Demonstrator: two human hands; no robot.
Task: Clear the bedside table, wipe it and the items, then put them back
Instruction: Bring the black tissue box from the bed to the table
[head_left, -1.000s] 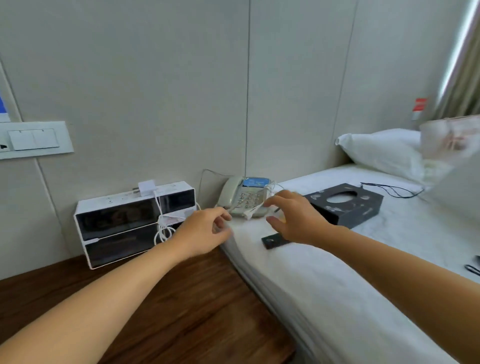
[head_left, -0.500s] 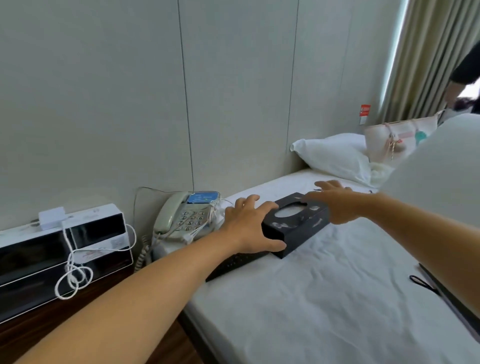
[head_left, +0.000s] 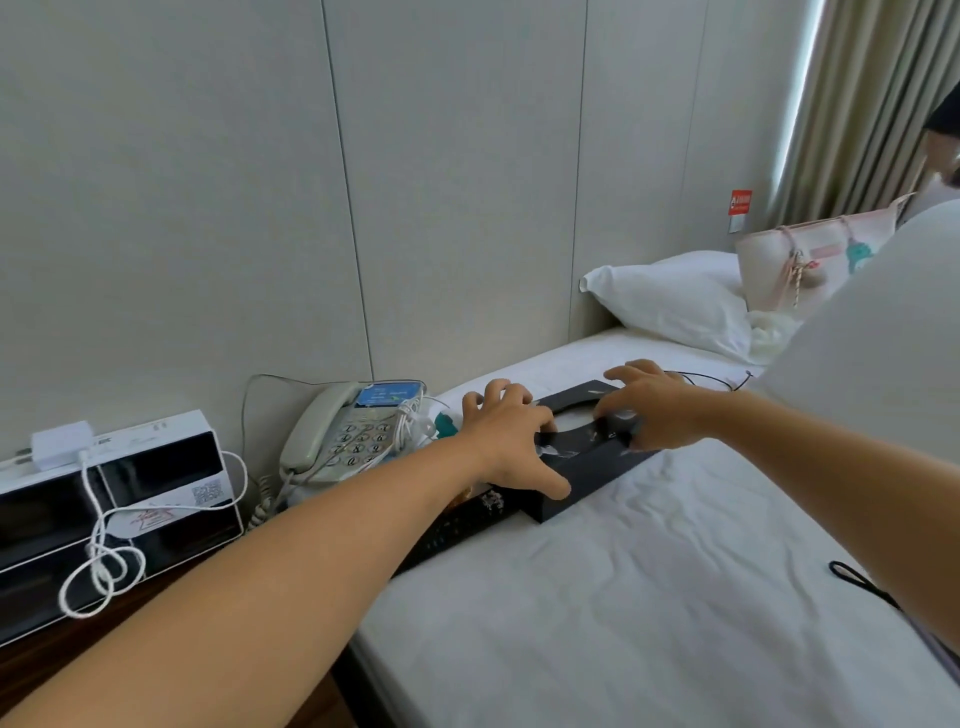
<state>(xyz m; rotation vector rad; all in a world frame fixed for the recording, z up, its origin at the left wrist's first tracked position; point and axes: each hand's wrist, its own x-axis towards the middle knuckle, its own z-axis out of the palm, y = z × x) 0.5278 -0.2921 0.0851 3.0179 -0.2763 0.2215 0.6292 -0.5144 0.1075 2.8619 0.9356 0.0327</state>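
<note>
A black tissue box (head_left: 587, 457) lies on the white bed (head_left: 623, 597). My left hand (head_left: 511, 436) grips its near left end, thumb down the side. My right hand (head_left: 647, 410) grips the far right end, fingers curled over the top. A black remote (head_left: 457, 530) lies just in front of the box, partly under my left forearm. A beige telephone (head_left: 348, 434) with a blue label rests at the bed's edge by the wall. The dark wooden bedside table (head_left: 47, 654) shows at lower left.
A white and black box unit (head_left: 119, 499) with a white charger and looped cable (head_left: 104, 566) stands on the table. On the bed lie a pillow (head_left: 670, 301), a pink handbag (head_left: 815, 260) and thin black cords (head_left: 857, 582). Another person stands by the curtain at far right.
My view swung right from the table to the bed. Both hands left the telephone's white cable and reached the tissue box, closing on its two ends.
</note>
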